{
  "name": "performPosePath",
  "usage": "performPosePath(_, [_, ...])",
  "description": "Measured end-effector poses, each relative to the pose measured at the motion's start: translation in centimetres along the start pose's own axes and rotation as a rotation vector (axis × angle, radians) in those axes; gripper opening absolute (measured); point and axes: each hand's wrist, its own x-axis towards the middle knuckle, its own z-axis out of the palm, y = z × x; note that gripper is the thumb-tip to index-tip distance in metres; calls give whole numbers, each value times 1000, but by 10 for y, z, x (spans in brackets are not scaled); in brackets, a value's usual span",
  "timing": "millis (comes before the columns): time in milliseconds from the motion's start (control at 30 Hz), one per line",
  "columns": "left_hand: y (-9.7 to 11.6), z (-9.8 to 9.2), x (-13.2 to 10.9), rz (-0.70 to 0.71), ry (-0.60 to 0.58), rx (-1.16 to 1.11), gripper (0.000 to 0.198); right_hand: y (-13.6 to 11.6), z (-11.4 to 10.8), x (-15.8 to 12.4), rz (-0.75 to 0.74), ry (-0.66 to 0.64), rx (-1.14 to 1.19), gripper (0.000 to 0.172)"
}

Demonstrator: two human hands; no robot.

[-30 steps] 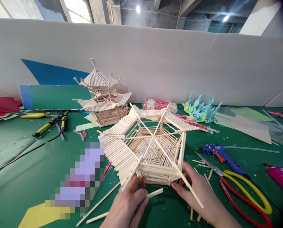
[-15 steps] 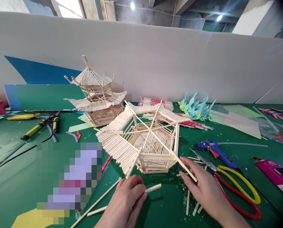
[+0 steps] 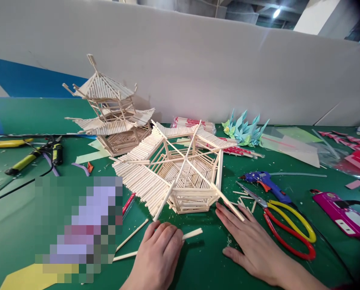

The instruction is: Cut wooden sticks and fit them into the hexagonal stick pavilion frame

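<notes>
My left hand (image 3: 159, 251) is closed over short wooden sticks (image 3: 193, 233), whose pale ends stick out on its right. Fingers spread, my right hand (image 3: 251, 239) lies flat on the table, partly beneath a projecting roof beam of the open stick pavilion (image 3: 195, 195). That pavilion has six beams meeting at the centre; rows of sticks cover its left and back roof sections, while the front and right sections are open frame. Longer loose sticks (image 3: 131, 237) lie left of my left hand. Small cut pieces (image 3: 243, 195) are scattered beyond my right hand.
A finished stick pagoda (image 3: 107, 108) stands behind on the left. To the right are scissors (image 3: 308, 225), a blue glue gun (image 3: 269, 185) and a magenta device (image 3: 340, 215). Blue paper foliage (image 3: 246, 129) sits at the back; pliers (image 3: 57, 153) lie left.
My right hand has moved from beside the beam's end down flat onto the table, its fingers spreading. My left hand keeps its sticks. The camera view has shifted slightly.
</notes>
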Motion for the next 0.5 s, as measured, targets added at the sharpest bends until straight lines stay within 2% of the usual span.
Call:
performPosePath(67, [-1, 2, -1, 5, 16, -2, 19, 7, 0, 3, 15, 0, -14, 71])
performPosePath(133, [-3, 4, -2, 12, 24, -5, 20, 13, -2, 4, 47, 64, -24, 67])
performPosePath(233, [-4, 5, -2, 17, 15, -9, 20, 23, -5, -5, 176, 340, 5, 52])
performPosePath(300, [-4, 4, -2, 21, 23, -5, 19, 32, -5, -20, 320, 529, 9, 43])
performPosePath(333, [-4, 4, -2, 22, 27, 0, 19, 38, -3, -29, 397, 581, -9, 40])
performPosePath(400, [-5, 3, -1, 29, 27, 11, 18, 50, 4, -49, 533, 590, -87, 39])
performPosePath(500, [-3, 3, 0, 47, 10, 31, 18, 66, 18, -71, 571, 518, -82, 41])
